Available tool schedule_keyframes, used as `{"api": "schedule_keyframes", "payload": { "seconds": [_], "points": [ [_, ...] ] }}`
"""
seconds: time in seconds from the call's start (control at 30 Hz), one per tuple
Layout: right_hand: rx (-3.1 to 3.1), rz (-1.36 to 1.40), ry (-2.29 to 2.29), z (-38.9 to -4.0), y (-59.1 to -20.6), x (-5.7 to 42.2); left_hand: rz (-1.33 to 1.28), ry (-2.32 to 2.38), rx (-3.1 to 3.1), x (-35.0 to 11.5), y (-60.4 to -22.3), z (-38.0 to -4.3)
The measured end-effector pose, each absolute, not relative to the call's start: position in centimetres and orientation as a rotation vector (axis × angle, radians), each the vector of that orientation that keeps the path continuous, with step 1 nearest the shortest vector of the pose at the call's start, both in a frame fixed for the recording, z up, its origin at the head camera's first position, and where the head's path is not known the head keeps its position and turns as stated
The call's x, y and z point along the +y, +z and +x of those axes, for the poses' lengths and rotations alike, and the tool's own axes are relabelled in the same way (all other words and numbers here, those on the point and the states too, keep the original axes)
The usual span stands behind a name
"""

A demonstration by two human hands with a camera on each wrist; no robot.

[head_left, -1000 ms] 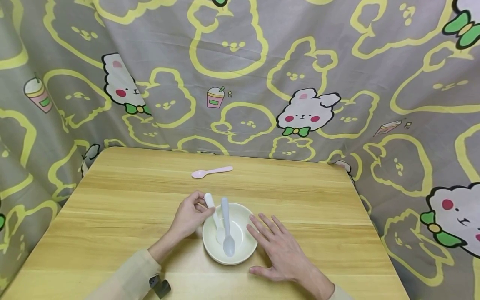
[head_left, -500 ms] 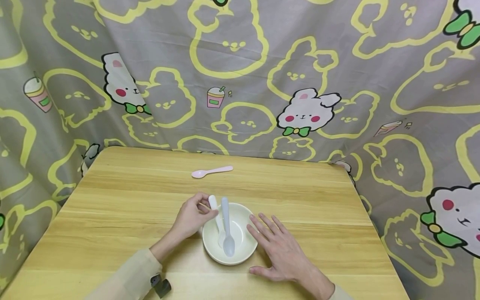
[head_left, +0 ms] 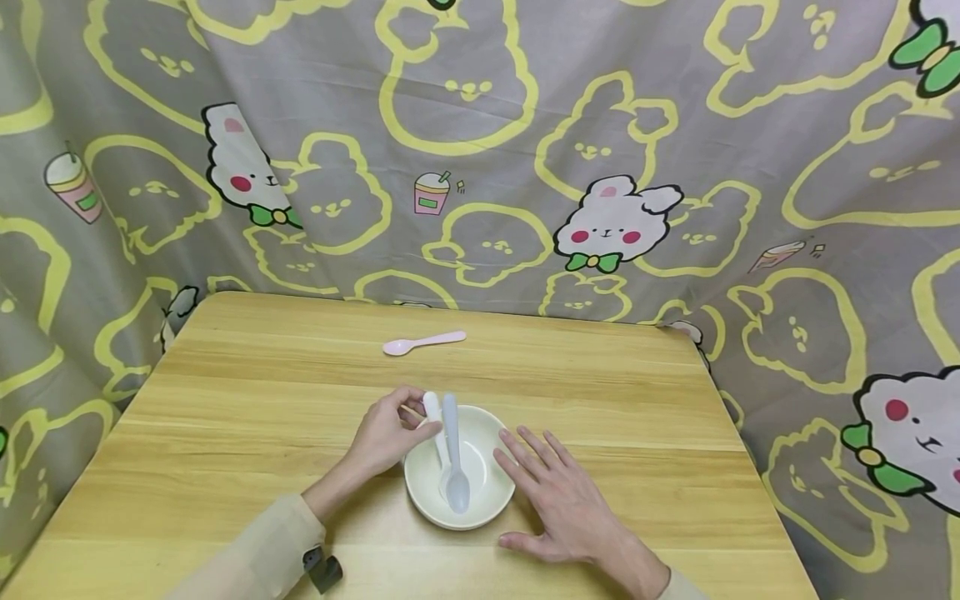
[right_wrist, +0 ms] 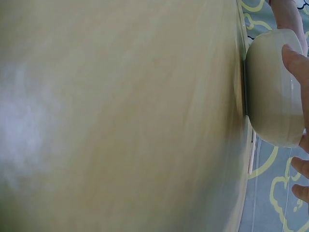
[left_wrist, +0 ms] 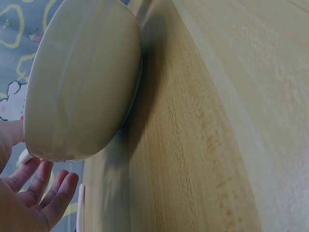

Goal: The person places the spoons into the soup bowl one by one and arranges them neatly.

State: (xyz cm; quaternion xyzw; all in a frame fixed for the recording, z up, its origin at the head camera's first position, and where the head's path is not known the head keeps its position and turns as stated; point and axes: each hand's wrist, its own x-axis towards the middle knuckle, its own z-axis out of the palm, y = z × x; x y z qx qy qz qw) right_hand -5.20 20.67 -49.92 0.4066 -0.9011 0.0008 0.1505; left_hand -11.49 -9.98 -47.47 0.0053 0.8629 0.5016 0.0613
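A cream bowl [head_left: 486, 498] stands on the wooden table in front of me. My left hand [head_left: 386, 429] pinches the handle of a white spoon [head_left: 431, 405] at the bowl's far left rim. The white spoon's head lies inside, partly hidden by a grey-blue spoon [head_left: 458, 492] that leans beside it with its handle over the far rim. At the bowl's right side my right hand [head_left: 562, 504] is spread, fingertips at the rim. In the left wrist view the bowl's outer wall [left_wrist: 87, 87] hides most of the white spoon. The right wrist view shows the bowl's side [right_wrist: 270, 92] near my thumb.
Farther back on the table [head_left: 600, 400] lies a pink spoon [head_left: 424, 342]. A grey curtain [head_left: 480, 83] with yellow cartoon outlines hangs behind and at both sides of the table.
My left hand has moved slightly right, bringing the white spoon's handle closer to the grey-blue spoon. The bowl, the grey-blue spoon and my right hand have stayed in place.
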Motion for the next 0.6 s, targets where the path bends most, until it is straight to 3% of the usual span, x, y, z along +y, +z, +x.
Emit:
{"api": "schedule_keyframes", "payload": {
  "seconds": [0.6],
  "points": [
    [-2.584, 1.18, 0.026, -5.3, -50.0, 20.6, 0.099, 1.512, 2.636, -11.2, -46.8, -12.3]
  ]
}}
